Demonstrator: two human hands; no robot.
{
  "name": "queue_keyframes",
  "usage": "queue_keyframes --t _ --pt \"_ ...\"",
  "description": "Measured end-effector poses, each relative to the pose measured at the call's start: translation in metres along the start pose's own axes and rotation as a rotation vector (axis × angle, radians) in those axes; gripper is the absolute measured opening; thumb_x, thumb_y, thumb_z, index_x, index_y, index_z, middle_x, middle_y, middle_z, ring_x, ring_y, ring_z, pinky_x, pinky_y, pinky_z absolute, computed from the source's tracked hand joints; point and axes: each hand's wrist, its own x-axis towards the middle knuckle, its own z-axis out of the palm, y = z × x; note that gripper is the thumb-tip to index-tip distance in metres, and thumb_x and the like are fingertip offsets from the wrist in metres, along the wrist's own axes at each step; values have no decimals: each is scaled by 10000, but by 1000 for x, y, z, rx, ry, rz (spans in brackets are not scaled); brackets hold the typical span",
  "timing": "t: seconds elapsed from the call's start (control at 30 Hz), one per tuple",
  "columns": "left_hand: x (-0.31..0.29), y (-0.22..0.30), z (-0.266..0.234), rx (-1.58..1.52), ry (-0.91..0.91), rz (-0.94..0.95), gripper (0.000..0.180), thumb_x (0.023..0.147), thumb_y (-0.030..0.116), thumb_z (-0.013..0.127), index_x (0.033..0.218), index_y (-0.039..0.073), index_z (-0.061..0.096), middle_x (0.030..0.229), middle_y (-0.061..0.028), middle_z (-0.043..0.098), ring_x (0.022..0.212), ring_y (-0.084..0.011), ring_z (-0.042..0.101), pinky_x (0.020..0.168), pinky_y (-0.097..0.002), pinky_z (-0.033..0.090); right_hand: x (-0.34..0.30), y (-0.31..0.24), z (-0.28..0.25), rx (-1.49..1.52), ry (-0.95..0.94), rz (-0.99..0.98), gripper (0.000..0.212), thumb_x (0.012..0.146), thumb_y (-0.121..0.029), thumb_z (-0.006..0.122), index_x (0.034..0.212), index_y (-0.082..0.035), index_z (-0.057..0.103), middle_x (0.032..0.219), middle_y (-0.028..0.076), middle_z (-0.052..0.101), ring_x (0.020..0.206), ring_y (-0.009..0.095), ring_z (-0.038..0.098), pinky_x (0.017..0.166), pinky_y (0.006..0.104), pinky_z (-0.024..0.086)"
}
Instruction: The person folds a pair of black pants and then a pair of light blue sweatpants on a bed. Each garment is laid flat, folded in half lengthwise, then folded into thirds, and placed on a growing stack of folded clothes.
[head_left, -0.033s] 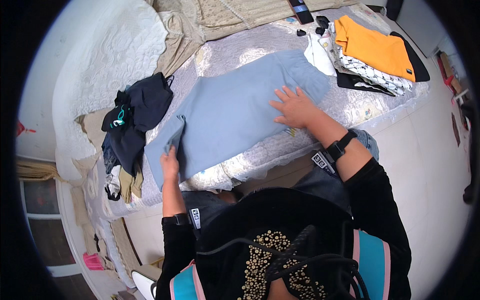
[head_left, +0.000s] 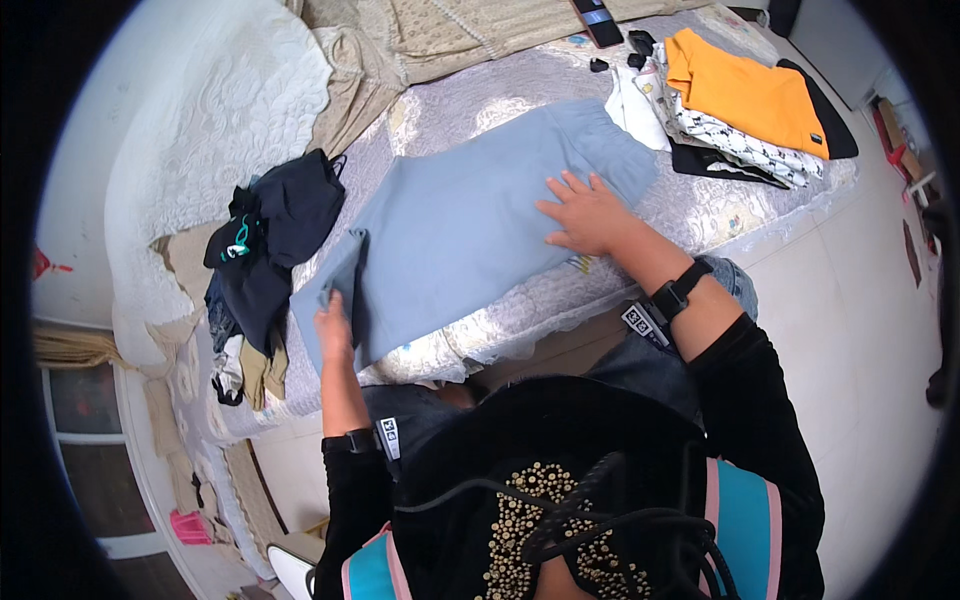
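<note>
A pair of light blue trousers (head_left: 455, 215) lies spread over the bed, its gathered elastic waistband at the far right and its leg end toward the left. My left hand (head_left: 334, 322) grips the cloth at the leg end, where a raised fold stands up beside the fingers. My right hand (head_left: 588, 218) rests on the trousers below the waistband, fingers spread and holding nothing. Just left of the leg end is a loose heap of dark clothes (head_left: 290, 210).
Folded clothes are stacked at the far right of the bed (head_left: 735, 215), an orange garment (head_left: 740, 90) on top. A phone (head_left: 598, 22) and small black items (head_left: 640, 45) lie at the back. White quilted cloth (head_left: 220, 110) hangs at the left.
My left hand has shifted slightly left, and the fold of cloth at its fingers has leaned with it. My right hand stays in place.
</note>
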Motion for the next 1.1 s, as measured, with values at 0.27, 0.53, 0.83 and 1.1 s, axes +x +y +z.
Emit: queue_keyframes --t 0.27,0.53,0.83,1.1 --pt "-38 153 55 -508 -183 228 331 985 319 598 1031 -3 655 855 -65 673 675 -168 637 617 -335 515 25 10 11 709 38 -29 616 926 -528 577 1385 -122 515 1405 148 519 1253 352 508 995 542 425" --pt "-141 146 214 17 -1033 527 821 994 318 567 1569 14 66 1540 -298 300 1430 -341 332 1167 -373 255 30 25 0 2041 -9 618 669 944 -496 599 1384 -8 471 1267 143 591 1155 247 593 962 451 484" --pt "-64 85 123 492 -562 904 648 964 305 594 1502 39 347 1531 -264 344 1438 -429 291 1181 -459 240 45 26 25 1049 310 311 585 788 -57 628 1358 12 516 1162 233 666 1097 336 639 946 365 495" --pt "-52 31 94 896 -398 730 687 947 477 577 1513 145 375 1582 -233 262 1474 -445 181 1126 -626 211 30 36 -7 659 343 486 595 780 -2 541 1373 -47 508 1158 283 641 1085 424 614 947 432 489"
